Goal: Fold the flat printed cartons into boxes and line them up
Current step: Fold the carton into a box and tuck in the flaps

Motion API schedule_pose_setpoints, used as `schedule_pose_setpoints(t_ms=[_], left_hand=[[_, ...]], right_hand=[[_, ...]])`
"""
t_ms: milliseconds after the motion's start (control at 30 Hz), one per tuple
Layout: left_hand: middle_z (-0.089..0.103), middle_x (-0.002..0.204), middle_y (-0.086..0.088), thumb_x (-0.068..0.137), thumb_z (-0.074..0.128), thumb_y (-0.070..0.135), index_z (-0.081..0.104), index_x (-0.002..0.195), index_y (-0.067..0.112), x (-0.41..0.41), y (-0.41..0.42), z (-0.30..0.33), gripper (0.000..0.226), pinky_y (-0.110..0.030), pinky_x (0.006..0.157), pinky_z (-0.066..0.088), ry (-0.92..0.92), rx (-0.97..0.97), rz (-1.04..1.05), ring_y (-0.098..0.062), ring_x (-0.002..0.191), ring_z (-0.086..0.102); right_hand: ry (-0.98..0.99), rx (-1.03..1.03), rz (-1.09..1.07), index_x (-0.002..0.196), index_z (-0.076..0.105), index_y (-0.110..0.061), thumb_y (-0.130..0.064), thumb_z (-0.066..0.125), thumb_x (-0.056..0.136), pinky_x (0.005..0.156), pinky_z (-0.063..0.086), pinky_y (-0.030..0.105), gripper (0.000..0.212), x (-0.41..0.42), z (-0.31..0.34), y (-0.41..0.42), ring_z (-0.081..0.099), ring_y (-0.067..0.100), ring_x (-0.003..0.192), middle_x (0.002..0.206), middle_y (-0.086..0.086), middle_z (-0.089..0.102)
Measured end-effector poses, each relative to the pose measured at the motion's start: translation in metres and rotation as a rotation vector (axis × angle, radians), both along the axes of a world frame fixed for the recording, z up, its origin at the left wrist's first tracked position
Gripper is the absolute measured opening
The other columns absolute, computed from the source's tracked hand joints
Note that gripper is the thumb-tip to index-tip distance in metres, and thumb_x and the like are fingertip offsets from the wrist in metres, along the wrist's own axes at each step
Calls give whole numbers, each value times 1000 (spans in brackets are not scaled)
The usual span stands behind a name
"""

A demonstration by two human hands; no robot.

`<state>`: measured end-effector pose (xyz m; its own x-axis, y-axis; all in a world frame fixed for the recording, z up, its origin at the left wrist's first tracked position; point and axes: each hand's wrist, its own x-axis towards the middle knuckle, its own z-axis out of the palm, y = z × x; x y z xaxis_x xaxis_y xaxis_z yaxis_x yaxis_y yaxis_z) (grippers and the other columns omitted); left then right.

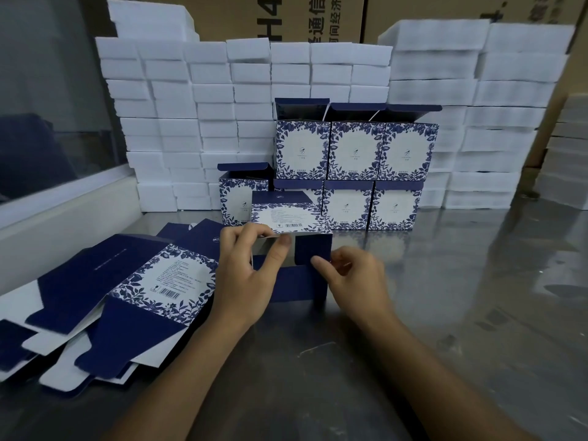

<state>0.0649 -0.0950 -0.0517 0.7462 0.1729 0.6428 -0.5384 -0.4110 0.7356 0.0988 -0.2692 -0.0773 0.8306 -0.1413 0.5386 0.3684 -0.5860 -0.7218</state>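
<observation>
Left hand (251,275) pinches carton (291,218) top panel steady; right hand (353,275) pinches side flap to tuck it inward.

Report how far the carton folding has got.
Done: seven folded boxes stand lined up in two tiers against the white foam blocks. In hand: the left hand and right hand grip a part-formed carton, its end flaps not yet closed. Left: a pile of flat cartons on the steel table.

Matt printed cardboard cartons (152,281) lie on a glossy, reflective metal table (445,313) before white foam blocks (178,122).
</observation>
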Motion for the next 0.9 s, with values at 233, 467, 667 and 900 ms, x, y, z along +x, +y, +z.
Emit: schedule_pose_setpoints(t_ms=[233, 467, 667, 900], left_hand=[[45, 106, 14, 77, 48, 70, 55, 92, 45, 0, 0, -1, 31, 4, 79, 30, -17, 31, 10, 15, 101, 47], [43, 106, 16, 79, 48, 69, 53, 92, 46, 1, 2, -2, 27, 7, 77, 28, -44, 47, 35, 19, 100, 45], [43, 106, 16, 79, 47, 70, 51, 92, 48, 1, 2, -2, 26, 5, 77, 30, -39, 59, 41, 18, 100, 45], [43, 108, 14, 78, 46, 71, 54, 93, 44, 0, 2, -2, 32, 5, 78, 29, -26, 66, 5, 15, 103, 45]], right_hand=[[29, -44, 9, 65, 64, -13, -38, 72, 91, 57, 44, 34, 36, 3, 0, -2, 58, 21, 61, 60, 0, 62], [169, -144, 59, 72, 68, -12, -37, 75, 88, 67, 54, 37, 31, 2, -5, -4, 64, 22, 71, 68, 3, 68], [249, -267, 63, 58, 53, -17, -33, 74, 89, 67, 51, 35, 41, 4, -4, -6, 61, 28, 74, 65, 3, 60], [190, -155, 93, 119, 60, -26, -46, 70, 90, 79, 57, 41, 37, -3, -8, 3, 67, 20, 91, 96, -6, 67]])
